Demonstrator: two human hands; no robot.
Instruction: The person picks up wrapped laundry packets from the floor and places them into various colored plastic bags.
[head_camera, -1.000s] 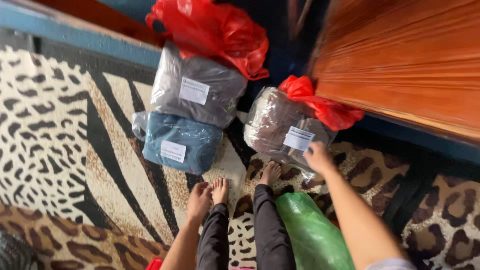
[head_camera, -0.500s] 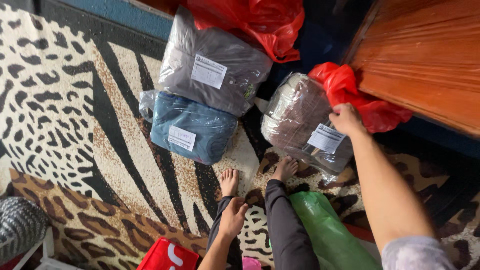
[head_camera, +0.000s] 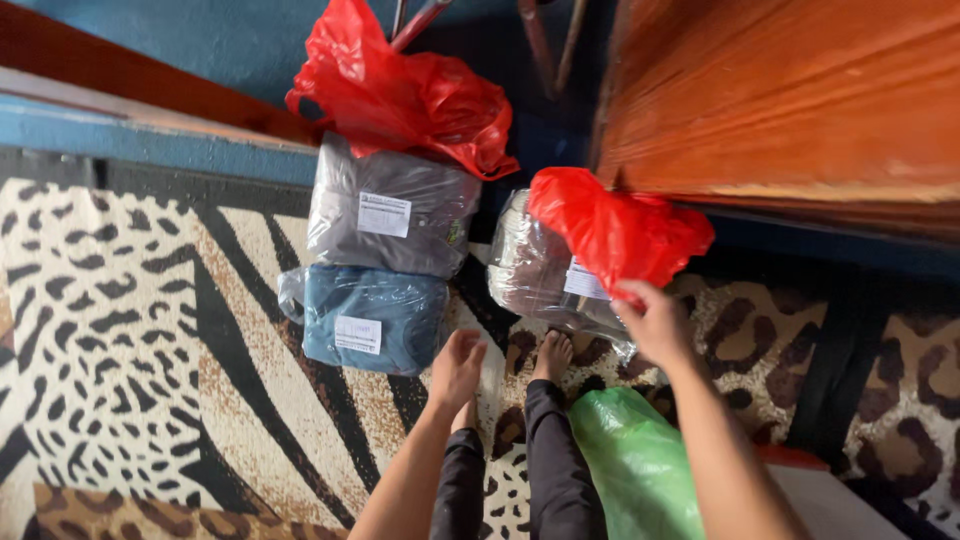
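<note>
An animal-print rug (head_camera: 150, 330) covers the floor under me, zebra stripes and leopard spots, running up to a blue wall base at twelve o'clock and a polished wooden panel (head_camera: 790, 100) at one o'clock. My legs stretch out along the rug, bare feet toward twelve.

My right hand (head_camera: 655, 322) grips the lower edge of a small red plastic bag (head_camera: 615, 230), fingers closed on the plastic, and the bag hangs over a clear-wrapped brown bundle (head_camera: 530, 265) lying just beyond my right foot. My left hand (head_camera: 457, 367) hovers open and empty above my left foot, fingers loosely spread, touching nothing I can make out. The two hands are well apart.

At eleven o'clock from my feet lies a blue wrapped bundle (head_camera: 372, 318) with a white label, and touching it further toward twelve a grey wrapped bundle (head_camera: 392, 212). A larger red bag (head_camera: 405, 95) sits behind that, against the wall. A green plastic bag (head_camera: 630, 465) rests beside my right leg at five o'clock.
</note>
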